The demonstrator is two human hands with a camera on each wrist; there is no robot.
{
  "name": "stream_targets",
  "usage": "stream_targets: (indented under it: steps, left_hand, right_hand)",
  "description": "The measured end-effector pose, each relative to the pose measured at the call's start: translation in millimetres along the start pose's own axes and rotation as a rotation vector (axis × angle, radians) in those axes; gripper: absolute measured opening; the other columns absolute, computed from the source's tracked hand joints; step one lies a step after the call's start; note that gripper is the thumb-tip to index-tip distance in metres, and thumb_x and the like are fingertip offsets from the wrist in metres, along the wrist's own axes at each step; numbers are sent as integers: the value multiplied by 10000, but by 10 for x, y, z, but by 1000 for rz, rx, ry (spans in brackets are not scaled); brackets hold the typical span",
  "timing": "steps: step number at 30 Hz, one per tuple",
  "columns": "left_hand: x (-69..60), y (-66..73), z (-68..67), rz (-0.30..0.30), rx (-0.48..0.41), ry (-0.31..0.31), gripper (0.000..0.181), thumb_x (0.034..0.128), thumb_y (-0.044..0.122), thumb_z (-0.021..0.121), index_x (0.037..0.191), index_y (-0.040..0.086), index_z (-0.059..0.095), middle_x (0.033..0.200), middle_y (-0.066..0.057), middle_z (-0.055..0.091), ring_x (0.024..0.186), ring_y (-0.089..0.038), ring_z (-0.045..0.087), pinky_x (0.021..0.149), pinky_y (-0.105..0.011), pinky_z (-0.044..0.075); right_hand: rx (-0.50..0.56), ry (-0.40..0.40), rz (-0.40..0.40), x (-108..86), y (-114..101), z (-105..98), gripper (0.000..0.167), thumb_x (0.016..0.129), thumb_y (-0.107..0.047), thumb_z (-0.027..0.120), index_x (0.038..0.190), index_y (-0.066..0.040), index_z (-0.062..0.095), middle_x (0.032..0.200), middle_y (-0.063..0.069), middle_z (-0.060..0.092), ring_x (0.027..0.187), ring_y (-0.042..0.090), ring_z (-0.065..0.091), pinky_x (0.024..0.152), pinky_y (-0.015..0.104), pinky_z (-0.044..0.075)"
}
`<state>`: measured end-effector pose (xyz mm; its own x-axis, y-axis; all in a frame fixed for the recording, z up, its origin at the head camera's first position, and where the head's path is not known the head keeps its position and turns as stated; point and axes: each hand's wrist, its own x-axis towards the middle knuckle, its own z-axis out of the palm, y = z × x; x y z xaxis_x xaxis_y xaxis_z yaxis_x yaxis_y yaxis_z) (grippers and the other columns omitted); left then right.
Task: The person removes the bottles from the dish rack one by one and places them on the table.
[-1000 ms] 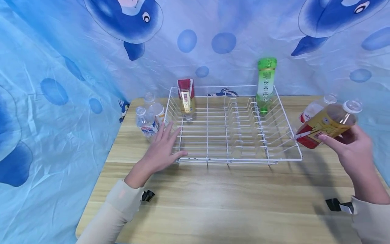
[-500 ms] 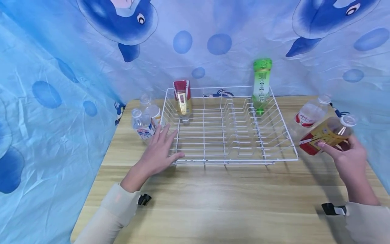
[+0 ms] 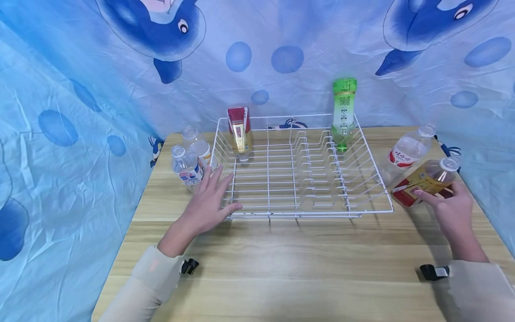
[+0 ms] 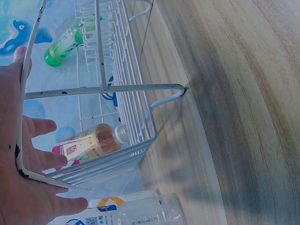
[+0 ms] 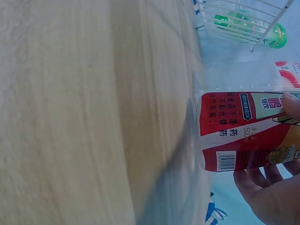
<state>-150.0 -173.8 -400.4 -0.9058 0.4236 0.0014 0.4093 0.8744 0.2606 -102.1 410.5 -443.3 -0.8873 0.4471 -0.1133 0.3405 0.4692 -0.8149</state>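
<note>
In the head view, my left hand (image 3: 205, 203) lies with straight, spread fingers over the front left corner of a white wire dish rack (image 3: 281, 212). My right hand (image 3: 452, 208) grips a gold-and-red drink bottle (image 3: 422, 181), white cap up, slightly tilted, right of the rack. In the right wrist view, the thumb and fingers wrap the bottle's red label (image 5: 234, 133); its base is at or very near the table, and I cannot tell if they touch. Close behind it stands a clear bottle with a red-and-white label (image 3: 406, 152).
Inside the rack, a second gold-and-red bottle (image 3: 240, 132) stands upside down at the back left, and a green bottle (image 3: 344, 112) upside down at the back right. Two clear bottles, one blue-labelled (image 3: 188, 167) and one orange-labelled (image 3: 197, 143), stand left of the rack. A blue curtain (image 3: 261, 44) hangs behind.
My right hand has lowered the gold-and-red bottle and brought it nearer to me, in front of the clear bottle. My left hand stays at the rack's corner. The head view has shifted slightly.
</note>
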Motion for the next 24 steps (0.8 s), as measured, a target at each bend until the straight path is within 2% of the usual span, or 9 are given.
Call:
stream_targets:
  steps: [1,4,5,7,9,12,15,24]
  left_hand:
    - [-1,3,0,2,0,2,923,927,737,473,1600,133,291,1675,-187,74,1517,-444,-42,1184,-651,117]
    - [-2,11,-2,6,-1,10,918,927,734,480,1597,132,300,1672,-192,90,1517,-447,-34,1189,-642,113]
    - [-1,10,-1,7,-2,10,919,927,733,481,1595,129,302,1671,-194,91,1516,-448,-33,1189,-642,112]
    - [3,6,0,11,0,13,916,928,730,483,1592,122,309,1670,-197,93,1516,-448,-33,1189,-642,108]
    - [10,-3,1,13,2,15,909,931,719,493,1590,120,311,1670,-198,93,1516,-446,-38,1186,-647,106]
    - [10,-14,5,15,-1,15,890,938,681,529,1594,124,302,1673,-190,77,1517,-439,-53,1185,-653,92]
    - [11,-15,2,16,-8,18,887,936,671,543,1597,131,298,1677,-179,69,1518,-434,-63,1184,-657,84]
    - [9,-12,21,11,-5,14,921,927,748,455,1604,148,283,1667,-200,105,1516,-444,-46,1172,-675,102]
  right_hand:
    - [-5,-3,0,7,4,7,769,932,-366,732,1574,-185,350,1592,131,344,1386,293,384,980,171,439]
    - [-20,-4,-7,26,18,23,786,925,-354,744,1565,-115,354,1574,185,362,1374,341,402,813,79,439]
    - [-23,-7,-4,32,17,28,794,925,-355,743,1565,-100,348,1570,202,360,1373,359,401,809,82,443]
    - [-26,-22,16,42,8,34,821,930,-378,732,1580,-101,314,1598,214,315,1405,398,361,939,178,465]
    - [-16,-35,36,52,-2,44,837,936,-396,720,1592,-111,287,1615,215,279,1432,417,322,1070,326,438]
    - [0,-48,57,54,-16,62,837,945,-413,701,1606,-149,259,1634,202,242,1460,422,277,1151,511,345]
    - [10,-45,56,50,-21,74,814,952,-403,695,1607,-188,262,1638,187,243,1464,411,274,1159,530,327]
    - [8,-50,67,64,-15,85,809,957,-427,676,1612,-228,246,1650,166,223,1476,415,252,1164,546,311]
